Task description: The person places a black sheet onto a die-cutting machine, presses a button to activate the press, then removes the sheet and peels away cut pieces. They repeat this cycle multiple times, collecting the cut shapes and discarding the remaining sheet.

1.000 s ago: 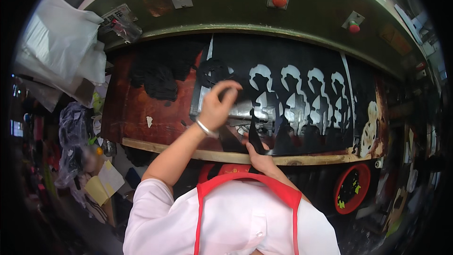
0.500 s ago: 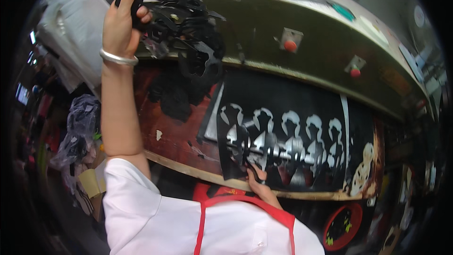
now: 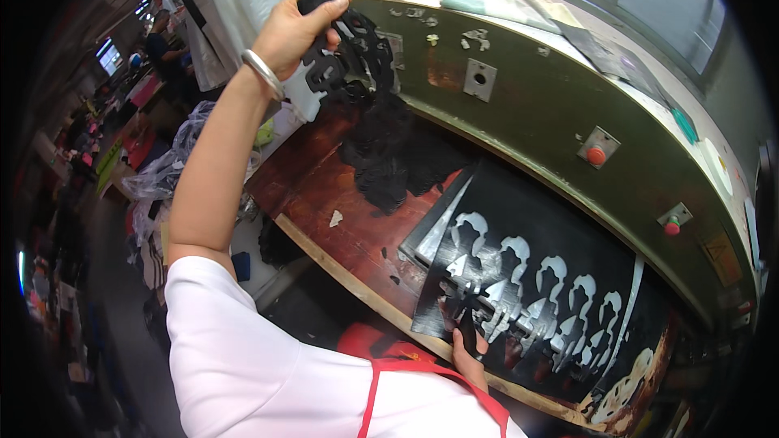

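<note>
At the far left end of the table my raised left hand (image 3: 302, 31) is closed on black cut-out scrap (image 3: 372, 57). Its strips, full of holes, dangle beneath my fingers toward a black heap (image 3: 381, 170) on the reddish tabletop. My right hand (image 3: 471, 358) is at the near wooden edge, closed round a dark tool with a handle (image 3: 467, 329), whose exact kind I cannot make out. It is over the near left corner of a black sheet (image 3: 432, 312). Rows of silvery shapes show through openings in that sheet.
Behind the table runs a green machine beam (image 3: 519, 118) with red buttons (image 3: 596, 156). Cloth pieces (image 3: 495, 0) lie on its top. White plastic sheeting (image 3: 235, 8) hangs at the left. Pale cut-out scrap (image 3: 623, 389) rests at the right end; a person (image 3: 162, 45) stands far left.
The whole view has turned. My left hand has moved left, and the scrap that was bunched beside it hangs more downward. My right hand stays at the sheet's near left corner.
</note>
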The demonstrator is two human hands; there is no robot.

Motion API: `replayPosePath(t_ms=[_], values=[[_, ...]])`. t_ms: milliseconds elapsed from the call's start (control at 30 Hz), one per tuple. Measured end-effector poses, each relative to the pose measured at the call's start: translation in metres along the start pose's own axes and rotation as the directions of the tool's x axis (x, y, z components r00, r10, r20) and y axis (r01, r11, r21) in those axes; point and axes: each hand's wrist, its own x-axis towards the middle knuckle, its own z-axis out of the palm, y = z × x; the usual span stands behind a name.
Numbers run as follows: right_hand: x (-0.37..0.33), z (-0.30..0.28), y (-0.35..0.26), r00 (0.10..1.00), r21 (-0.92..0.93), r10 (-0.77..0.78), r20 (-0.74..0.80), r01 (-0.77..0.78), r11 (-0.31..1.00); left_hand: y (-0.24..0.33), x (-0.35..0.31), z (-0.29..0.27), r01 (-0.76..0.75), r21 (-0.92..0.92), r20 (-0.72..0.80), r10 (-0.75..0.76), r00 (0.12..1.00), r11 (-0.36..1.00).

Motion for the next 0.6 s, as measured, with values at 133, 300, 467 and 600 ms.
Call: replayPosePath(t_ms=[133, 300, 467, 600], values=[[0.002, 0.003, -0.006, 0.999, -0.144, 0.037, -0.015, -0.039, 0.989, -0.063, -0.004, -0.024, 0.142, 0.035, -0.15, -0.135, 0.979, 0.989], [-0.009, -0.012, -0.035, 0.998, 0.002, 0.016, 0.06, -0.017, 1.0, -0.134, 0.0, -0.038, 0.21, -0.031, -0.33, -0.209, 0.921, 0.977], [-0.059, -0.021, -0.049, 0.963, 0.738, 0.244, 0.117, -0.249, 0.627, -0.192, 0.004, -0.041, -0.029, 0.228, -0.316, 0.102, 0.943, 0.973], [-0.086, -0.026, -0.012, 0.882, 0.964, 0.434, 0.183, -0.248, 0.097, -0.245, -0.054, 0.02, -0.384, 0.602, 0.019, 0.468, 0.883, 0.7]])
